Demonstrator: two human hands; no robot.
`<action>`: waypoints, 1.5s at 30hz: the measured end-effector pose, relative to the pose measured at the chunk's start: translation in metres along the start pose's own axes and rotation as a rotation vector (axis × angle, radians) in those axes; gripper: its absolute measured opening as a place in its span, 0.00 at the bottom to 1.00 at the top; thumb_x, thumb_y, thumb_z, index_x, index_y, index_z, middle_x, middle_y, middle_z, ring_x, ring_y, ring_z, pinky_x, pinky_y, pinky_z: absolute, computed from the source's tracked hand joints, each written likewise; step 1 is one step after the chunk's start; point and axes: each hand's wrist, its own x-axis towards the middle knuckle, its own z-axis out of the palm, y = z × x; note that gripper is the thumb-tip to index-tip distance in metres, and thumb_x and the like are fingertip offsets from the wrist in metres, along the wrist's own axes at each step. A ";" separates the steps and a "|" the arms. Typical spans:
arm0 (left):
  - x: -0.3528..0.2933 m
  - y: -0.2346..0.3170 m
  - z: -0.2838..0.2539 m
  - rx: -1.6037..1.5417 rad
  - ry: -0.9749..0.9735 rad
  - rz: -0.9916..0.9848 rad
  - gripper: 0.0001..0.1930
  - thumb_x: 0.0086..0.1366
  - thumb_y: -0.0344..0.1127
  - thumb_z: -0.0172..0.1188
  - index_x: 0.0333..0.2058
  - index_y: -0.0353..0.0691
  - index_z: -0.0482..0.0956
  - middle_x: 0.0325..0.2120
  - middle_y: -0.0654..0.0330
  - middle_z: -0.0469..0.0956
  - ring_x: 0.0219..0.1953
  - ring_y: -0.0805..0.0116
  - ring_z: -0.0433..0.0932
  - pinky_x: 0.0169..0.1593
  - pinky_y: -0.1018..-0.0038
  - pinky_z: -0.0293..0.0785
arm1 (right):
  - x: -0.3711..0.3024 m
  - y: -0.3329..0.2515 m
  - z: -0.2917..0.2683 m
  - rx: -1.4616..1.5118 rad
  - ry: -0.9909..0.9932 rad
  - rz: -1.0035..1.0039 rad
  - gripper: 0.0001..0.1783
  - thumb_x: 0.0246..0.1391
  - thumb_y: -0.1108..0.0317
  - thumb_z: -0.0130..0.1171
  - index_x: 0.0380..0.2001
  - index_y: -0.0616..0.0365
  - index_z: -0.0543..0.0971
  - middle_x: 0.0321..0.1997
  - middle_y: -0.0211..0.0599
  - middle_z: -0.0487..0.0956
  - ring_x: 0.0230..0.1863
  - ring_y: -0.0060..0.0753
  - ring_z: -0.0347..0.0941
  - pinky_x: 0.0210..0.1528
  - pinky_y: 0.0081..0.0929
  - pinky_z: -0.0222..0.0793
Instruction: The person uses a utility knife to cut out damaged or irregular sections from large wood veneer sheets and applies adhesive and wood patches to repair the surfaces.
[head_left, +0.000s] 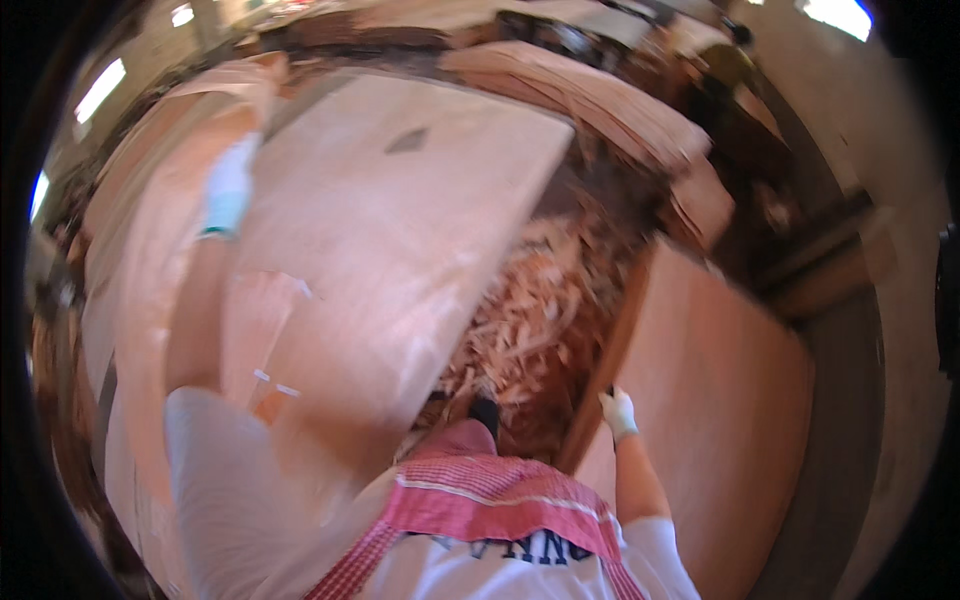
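Observation:
My left hand (230, 190), in a white glove with a green cuff, reaches far out at the left, where a long sheet of wood veneer (150, 230) lies. Motion blurs its fingers, so whether it grips the sheet's edge cannot be made out. Beside it lies a large pale wood panel (400, 190) with a dark patch near its far end. Close to my body on the right, my gloved right hand (619, 412) is closed at the left edge of a reddish wood stack (710, 400). A small dark thing shows at its fingertips, too small to name.
Veneer scraps (525, 310) cover the floor between the panel and the right stack. More veneer sheets (590, 95) are piled at the far side. A person (725, 90) is at the far right, near some timber beams (825, 260). Small white strips (275, 382) mark the pale panel.

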 end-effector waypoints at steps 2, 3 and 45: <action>0.002 0.011 0.077 0.255 0.104 0.146 0.22 0.64 0.28 0.44 0.55 0.44 0.74 0.48 0.49 0.77 0.52 0.54 0.75 0.58 0.62 0.70 | 0.037 -0.011 0.005 0.158 -0.119 0.021 0.20 0.53 0.57 0.57 0.36 0.67 0.77 0.35 0.60 0.79 0.39 0.65 0.74 0.44 0.50 0.70; 0.006 0.042 0.118 0.360 -0.070 0.017 0.22 0.63 0.28 0.44 0.55 0.48 0.73 0.39 0.52 0.78 0.45 0.54 0.77 0.49 0.58 0.73 | 0.046 -0.016 0.000 -0.040 -0.049 -0.018 0.21 0.52 0.56 0.57 0.36 0.67 0.77 0.36 0.61 0.79 0.40 0.65 0.75 0.44 0.50 0.71; -0.013 0.214 0.375 0.196 -0.290 -0.954 0.09 0.57 0.28 0.56 0.37 0.42 0.82 0.37 0.53 0.81 0.43 0.53 0.79 0.49 0.60 0.74 | 0.639 -0.587 0.151 0.444 -1.034 -0.132 0.09 0.55 0.62 0.61 0.24 0.52 0.75 0.16 0.22 0.68 0.14 0.18 0.59 0.15 0.19 0.52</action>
